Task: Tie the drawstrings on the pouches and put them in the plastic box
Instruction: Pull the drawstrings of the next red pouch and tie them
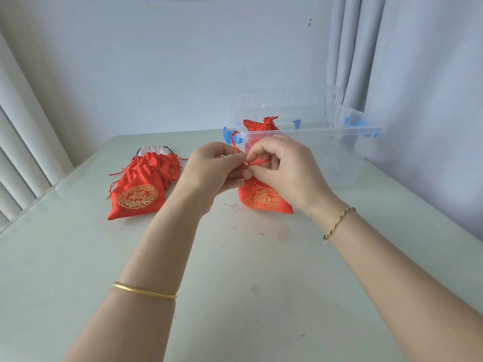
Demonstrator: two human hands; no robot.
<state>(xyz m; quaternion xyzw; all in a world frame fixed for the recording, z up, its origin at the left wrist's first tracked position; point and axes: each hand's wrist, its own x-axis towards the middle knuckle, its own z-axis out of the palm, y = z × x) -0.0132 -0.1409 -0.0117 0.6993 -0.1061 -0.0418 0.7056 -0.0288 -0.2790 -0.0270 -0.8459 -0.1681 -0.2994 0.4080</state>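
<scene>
A pale, glossy table [261,296] fills the view, backed by a plain wall [183,61], with grey curtains [366,48] at two o'clock and white slats [15,152] at nine. Dead centre, the left hand [209,168] and the right hand [285,165] meet, fingers curled. Each pinches the red drawstring [258,162] above the neck of a red pouch [264,199] whose bottom rests on the table. At ten o'clock from the hands, a pile of pouches [138,194] lies flat, strings loose. At one o'clock, just behind the hands, sits the clear, open-topped plastic box [313,131], another pouch [258,124] inside. Open tabletop stretches toward six o'clock, crossed by both forearms; the table's left edge runs beside the slats.
</scene>
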